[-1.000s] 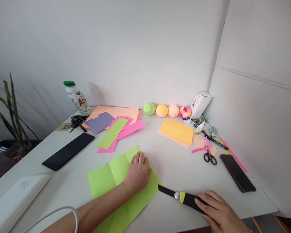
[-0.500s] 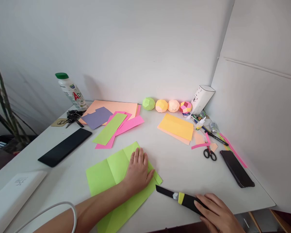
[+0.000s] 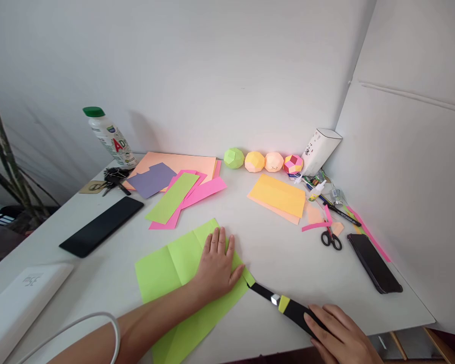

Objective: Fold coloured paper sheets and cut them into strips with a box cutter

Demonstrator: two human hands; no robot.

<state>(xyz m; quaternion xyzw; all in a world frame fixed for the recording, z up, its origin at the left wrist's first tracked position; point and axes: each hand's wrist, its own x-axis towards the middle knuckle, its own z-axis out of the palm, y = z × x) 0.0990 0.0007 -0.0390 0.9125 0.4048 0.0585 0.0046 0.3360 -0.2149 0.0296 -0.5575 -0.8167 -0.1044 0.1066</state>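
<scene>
A creased sheet of green paper (image 3: 163,273) lies on the white table, with a narrow folded strip along its right edge. My left hand (image 3: 218,265) presses flat on that sheet near the folded edge, fingers spread. Wrapped round the black handle of a utility knife (image 3: 299,313) with a yellow band is my right hand (image 3: 337,333), at the lower right. The knife's dark blade points left, and its tip is at the lower end of the folded strip. I cannot tell whether the tip sits inside the fold.
Green and pink paper strips (image 3: 174,199) lie beyond the sheet. Several paper balls (image 3: 234,158) line the wall. Scissors (image 3: 331,240) and a black phone case (image 3: 374,263) are at right. A black phone (image 3: 101,226), white box (image 3: 26,298) and bottle (image 3: 111,136) stand left.
The knife in my right hand has moved slightly, so that its tip now meets the corner of the folded strip. My left hand's fingers have spread a little. The view has shifted slightly.
</scene>
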